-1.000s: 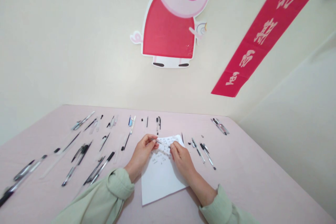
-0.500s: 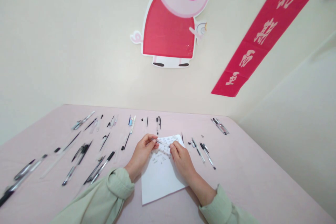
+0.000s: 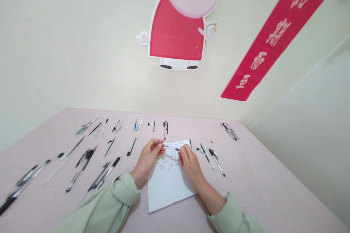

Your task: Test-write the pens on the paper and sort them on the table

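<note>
My left hand [image 3: 149, 158] is closed in a pinch on a slim pen [image 3: 171, 147], which points right over the paper and ends in a dark tip. Just beyond that tip is my right hand [image 3: 190, 164], its thumb and fingers pressed together. Whatever they hold, if anything, is too small or hidden to name. A faint pale strip shows below the pen between the hands; I cannot tell what it is. Under both hands lies a white sheet of paper [image 3: 166, 193] with handwriting across its upper part.
Pens, refills and caps are spread over the pink tabletop [image 3: 246, 189], mostly on the left. Two pens [image 3: 217, 162] lie to the right of the paper, and a bundle of pens [image 3: 229, 131] is at the far right. A wall stands behind the table.
My right fingers have drawn slightly right, away from the pen's end, so its dark tip now shows with a small gap. My left hand stays nearly still.
</note>
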Demonstrator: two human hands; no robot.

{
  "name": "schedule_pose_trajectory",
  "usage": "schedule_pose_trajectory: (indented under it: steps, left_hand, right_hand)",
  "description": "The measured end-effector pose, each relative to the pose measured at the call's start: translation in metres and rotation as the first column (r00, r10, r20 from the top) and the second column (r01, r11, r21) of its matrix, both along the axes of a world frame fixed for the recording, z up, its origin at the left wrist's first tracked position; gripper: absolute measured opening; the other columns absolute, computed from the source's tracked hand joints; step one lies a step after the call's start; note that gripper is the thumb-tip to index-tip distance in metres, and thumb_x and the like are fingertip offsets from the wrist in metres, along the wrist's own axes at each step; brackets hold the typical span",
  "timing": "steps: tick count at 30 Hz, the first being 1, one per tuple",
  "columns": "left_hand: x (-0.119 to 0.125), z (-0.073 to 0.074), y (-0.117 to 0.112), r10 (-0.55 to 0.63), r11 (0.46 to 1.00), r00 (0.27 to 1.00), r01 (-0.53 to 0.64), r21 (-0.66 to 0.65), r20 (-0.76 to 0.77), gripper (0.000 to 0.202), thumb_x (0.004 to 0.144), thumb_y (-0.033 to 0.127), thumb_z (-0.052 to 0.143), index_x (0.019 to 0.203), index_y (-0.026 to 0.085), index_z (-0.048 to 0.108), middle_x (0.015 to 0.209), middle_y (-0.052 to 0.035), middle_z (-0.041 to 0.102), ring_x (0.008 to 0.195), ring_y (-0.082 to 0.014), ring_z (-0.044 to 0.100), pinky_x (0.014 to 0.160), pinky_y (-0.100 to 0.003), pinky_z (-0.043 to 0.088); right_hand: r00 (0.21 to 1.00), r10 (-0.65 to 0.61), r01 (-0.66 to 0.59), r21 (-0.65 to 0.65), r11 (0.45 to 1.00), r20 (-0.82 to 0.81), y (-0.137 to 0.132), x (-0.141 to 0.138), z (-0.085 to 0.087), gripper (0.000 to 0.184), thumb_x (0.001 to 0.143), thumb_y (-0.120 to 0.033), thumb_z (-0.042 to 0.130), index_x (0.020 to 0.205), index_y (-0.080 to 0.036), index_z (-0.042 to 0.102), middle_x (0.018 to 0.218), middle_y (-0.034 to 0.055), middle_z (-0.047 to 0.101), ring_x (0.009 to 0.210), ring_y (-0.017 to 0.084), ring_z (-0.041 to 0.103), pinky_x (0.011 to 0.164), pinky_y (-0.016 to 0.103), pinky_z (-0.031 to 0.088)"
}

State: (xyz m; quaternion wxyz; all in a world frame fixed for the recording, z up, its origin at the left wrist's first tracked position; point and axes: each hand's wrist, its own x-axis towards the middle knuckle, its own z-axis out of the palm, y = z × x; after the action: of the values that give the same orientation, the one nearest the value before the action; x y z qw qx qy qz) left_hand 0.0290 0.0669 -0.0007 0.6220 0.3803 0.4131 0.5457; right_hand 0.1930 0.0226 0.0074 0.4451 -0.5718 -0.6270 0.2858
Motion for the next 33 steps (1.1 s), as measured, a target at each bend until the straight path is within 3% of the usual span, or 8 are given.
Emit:
schedule_pose_trajectory:
  steps: [4, 13, 15, 19, 23, 27, 33]
  left_hand:
    - [0.000, 0.002, -0.001, -0.012, 1.000, 1.000, 0.012, -0.005, -0.018, 0.029, 0.066, 0.036, 0.073, 0.086, 0.016, 0.063, 0.077, -0.0009, 0.064, 0.070, -0.0124, 0.062, 0.072, -0.027, 0.051]
    - [-0.001, 0.003, -0.002, -0.022, 1.000, 1.000, 0.022, 0.004, -0.020, 0.026, 0.067, 0.035, 0.073, 0.083, 0.017, 0.063, 0.075, -0.0005, 0.065, 0.068, -0.0129, 0.063, 0.070, -0.027, 0.052]
    - [0.000, 0.002, -0.002, -0.024, 1.000, 1.000, 0.024, 0.003, -0.011, 0.027, 0.067, 0.036, 0.073, 0.084, 0.017, 0.062, 0.076, -0.0001, 0.064, 0.068, -0.0124, 0.063, 0.070, -0.027, 0.052]
    - [0.001, 0.002, -0.003, -0.024, 1.000, 0.999, 0.024, 0.013, -0.030, 0.027, 0.069, 0.039, 0.071, 0.082, 0.017, 0.061, 0.077, 0.0002, 0.063, 0.068, -0.0118, 0.062, 0.069, -0.026, 0.051]
    - [0.001, 0.005, -0.005, -0.049, 0.998, 0.995, 0.053, 0.042, -0.091, 0.026, 0.069, 0.040, 0.070, 0.078, 0.018, 0.060, 0.072, 0.0010, 0.061, 0.064, -0.0119, 0.059, 0.064, -0.024, 0.049]
    - [0.001, 0.006, -0.006, -0.084, 0.992, 0.984, 0.097, 0.082, -0.155, 0.022, 0.071, 0.038, 0.068, 0.075, 0.019, 0.059, 0.065, 0.0025, 0.059, 0.061, -0.0122, 0.057, 0.061, -0.023, 0.047]
    - [0.001, 0.005, -0.005, -0.120, 0.986, 0.977, 0.138, 0.096, -0.177, 0.018, 0.073, 0.033, 0.063, 0.084, 0.018, 0.063, 0.065, 0.0007, 0.062, 0.060, -0.0140, 0.059, 0.061, -0.026, 0.047]
  right_hand:
    - [0.999, 0.015, -0.015, 0.018, 1.000, 0.044, 0.000, 0.001, 0.001, 0.021, 0.093, -0.032, 0.042, 0.075, -0.022, 0.044, 0.063, -0.0045, 0.046, 0.061, 0.014, 0.047, 0.060, 0.025, 0.036]
    - [0.997, 0.051, -0.051, -0.014, 0.999, 0.052, -0.001, 0.002, 0.002, 0.026, 0.095, -0.032, 0.037, 0.071, -0.022, 0.042, 0.061, -0.0046, 0.045, 0.060, 0.014, 0.048, 0.060, 0.026, 0.036]
    - [0.995, 0.018, -0.021, 0.031, 0.999, 0.099, 0.003, 0.006, 0.005, 0.029, 0.096, -0.031, 0.033, 0.071, -0.022, 0.044, 0.064, -0.0030, 0.049, 0.063, 0.015, 0.050, 0.063, 0.027, 0.038]
    - [0.930, -0.145, 0.072, 0.219, 0.973, 0.338, 0.016, 0.020, 0.005, 0.023, 0.094, -0.024, 0.036, 0.087, -0.020, 0.058, 0.091, 0.0068, 0.062, 0.091, 0.021, 0.055, 0.083, 0.035, 0.040]
    - [0.810, -0.173, 0.048, 0.231, 0.972, 0.560, 0.024, 0.027, -0.006, 0.028, 0.088, -0.015, 0.044, 0.106, -0.022, 0.065, 0.120, 0.0120, 0.060, 0.117, 0.027, 0.047, 0.098, 0.045, 0.033]
    - [0.757, -0.130, 0.011, 0.187, 0.982, 0.640, 0.022, 0.024, -0.013, 0.030, 0.086, -0.011, 0.048, 0.107, -0.024, 0.065, 0.115, 0.0099, 0.064, 0.114, 0.027, 0.049, 0.098, 0.045, 0.033]
    - [0.792, -0.021, -0.067, 0.121, 0.990, 0.610, 0.012, 0.015, -0.005, 0.028, 0.082, -0.005, 0.050, 0.095, -0.025, 0.066, 0.098, 0.0051, 0.065, 0.099, 0.023, 0.054, 0.089, 0.039, 0.034]
